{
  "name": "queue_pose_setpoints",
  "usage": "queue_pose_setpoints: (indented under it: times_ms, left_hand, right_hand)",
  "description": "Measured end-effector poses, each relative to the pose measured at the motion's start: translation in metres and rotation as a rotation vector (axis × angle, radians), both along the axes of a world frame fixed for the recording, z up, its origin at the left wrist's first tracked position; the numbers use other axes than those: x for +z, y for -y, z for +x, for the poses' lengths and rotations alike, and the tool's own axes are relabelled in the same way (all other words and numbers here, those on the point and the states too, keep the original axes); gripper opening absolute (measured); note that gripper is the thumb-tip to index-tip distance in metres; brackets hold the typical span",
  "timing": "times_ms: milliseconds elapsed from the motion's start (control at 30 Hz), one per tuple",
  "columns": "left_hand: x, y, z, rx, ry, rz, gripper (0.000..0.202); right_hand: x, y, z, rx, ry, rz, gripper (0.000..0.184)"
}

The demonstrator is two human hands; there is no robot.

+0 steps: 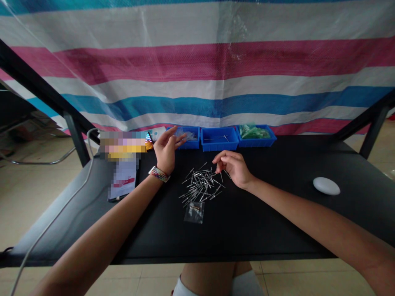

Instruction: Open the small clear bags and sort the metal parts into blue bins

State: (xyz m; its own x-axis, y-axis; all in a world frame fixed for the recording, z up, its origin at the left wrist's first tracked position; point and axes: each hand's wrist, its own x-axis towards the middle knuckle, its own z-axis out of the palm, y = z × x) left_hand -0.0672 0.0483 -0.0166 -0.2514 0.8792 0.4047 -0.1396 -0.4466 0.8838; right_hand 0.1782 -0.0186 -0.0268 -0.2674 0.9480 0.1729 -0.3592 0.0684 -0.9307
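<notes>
My left hand (166,153) is raised beside the left blue bin (191,144), its fingers spread and nothing visible in them. That bin holds clear plastic bags (185,135). My right hand (235,167) hovers at the right edge of a loose pile of silver blind rivets (202,184). Its fingers are curled, with thumb and fingertips drawn together; whatever they pinch, if anything, is too small to make out. Just in front of the pile lies a small clear bag (194,213) with a few metal pieces inside.
The middle blue bin (219,146) holds a rivet or two, and the right blue bin (257,142) holds green packets (253,132). A white oval object (326,186) lies at right. Phones (123,176) and a white cable (89,164) are at left. Behind hangs a striped sheet (197,61).
</notes>
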Motion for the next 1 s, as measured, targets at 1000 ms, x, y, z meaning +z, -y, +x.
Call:
queue_pose_setpoints:
  times_ms: [1000]
  left_hand:
    - [0.010,0.041,0.021,-0.245,-0.726,0.148,0.012]
  right_hand:
    - [0.017,0.036,-0.015,0.333,0.828,1.421,0.051]
